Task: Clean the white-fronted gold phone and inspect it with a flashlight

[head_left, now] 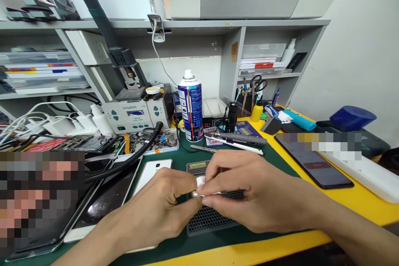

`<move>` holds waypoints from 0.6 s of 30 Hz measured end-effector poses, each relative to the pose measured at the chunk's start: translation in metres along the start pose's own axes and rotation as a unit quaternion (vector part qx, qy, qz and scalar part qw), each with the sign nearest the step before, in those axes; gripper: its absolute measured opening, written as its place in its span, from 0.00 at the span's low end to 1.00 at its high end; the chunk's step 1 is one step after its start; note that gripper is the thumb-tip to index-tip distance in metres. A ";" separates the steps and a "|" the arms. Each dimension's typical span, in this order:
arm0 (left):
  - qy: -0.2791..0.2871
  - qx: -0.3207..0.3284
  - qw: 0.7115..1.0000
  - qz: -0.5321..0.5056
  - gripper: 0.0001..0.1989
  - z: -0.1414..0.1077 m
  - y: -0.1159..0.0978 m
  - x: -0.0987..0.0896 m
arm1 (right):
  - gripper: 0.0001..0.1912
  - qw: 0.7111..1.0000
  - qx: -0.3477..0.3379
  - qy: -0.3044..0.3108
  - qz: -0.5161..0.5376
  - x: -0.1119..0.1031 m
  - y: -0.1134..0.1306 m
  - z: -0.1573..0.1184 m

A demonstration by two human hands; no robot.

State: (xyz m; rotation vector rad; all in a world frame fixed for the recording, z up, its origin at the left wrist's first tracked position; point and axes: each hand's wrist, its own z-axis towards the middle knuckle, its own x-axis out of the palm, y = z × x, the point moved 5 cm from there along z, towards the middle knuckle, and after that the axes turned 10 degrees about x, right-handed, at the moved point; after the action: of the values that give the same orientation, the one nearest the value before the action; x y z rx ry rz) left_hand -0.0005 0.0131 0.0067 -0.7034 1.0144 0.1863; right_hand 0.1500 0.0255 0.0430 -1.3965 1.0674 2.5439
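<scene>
A small white piece (pixel 201 181) is pinched between the fingertips of both hands, over a black perforated pad (pixel 208 218). My left hand (pixel 162 203) comes in from the lower left, thumb and forefinger closed on the piece's left side. From the right, my right hand (pixel 249 191) grips the same piece with its thumb and fingers. The piece is mostly covered by the fingers, so its exact shape cannot be made out. Partly behind my left hand lies a white phone (pixel 154 170) on the green mat (pixel 174 239).
A blue spray can (pixel 190 110) stands behind the pad. Left are a rework station (pixel 134 114), a black hose (pixel 134 158), a tray of small parts (pixel 170 148) and large dark-screened devices (pixel 102 203). A black phone (pixel 311 162) lies on the right; tweezers (pixel 204 148) and pens lie behind the pad.
</scene>
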 end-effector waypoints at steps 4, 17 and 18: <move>-0.003 0.008 1.000 -0.020 0.11 0.003 -0.002 -0.001 | 0.06 0.996 0.018 0.000 -0.083 -0.009 -0.001 -0.010; -0.016 -0.019 1.000 0.020 0.14 -0.001 0.003 -0.003 | 0.09 0.969 0.133 0.105 -0.180 -0.044 -0.028 -0.033; -0.015 -0.021 1.000 0.018 0.14 -0.001 0.004 -0.003 | 0.10 0.967 0.139 0.113 -0.182 -0.046 -0.030 -0.034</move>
State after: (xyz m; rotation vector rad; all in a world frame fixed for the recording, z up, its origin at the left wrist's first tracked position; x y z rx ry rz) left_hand -0.0044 0.0158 0.0069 -0.7182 0.9975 0.2494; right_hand 0.2121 0.0410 0.0495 -1.6474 1.0321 1.9365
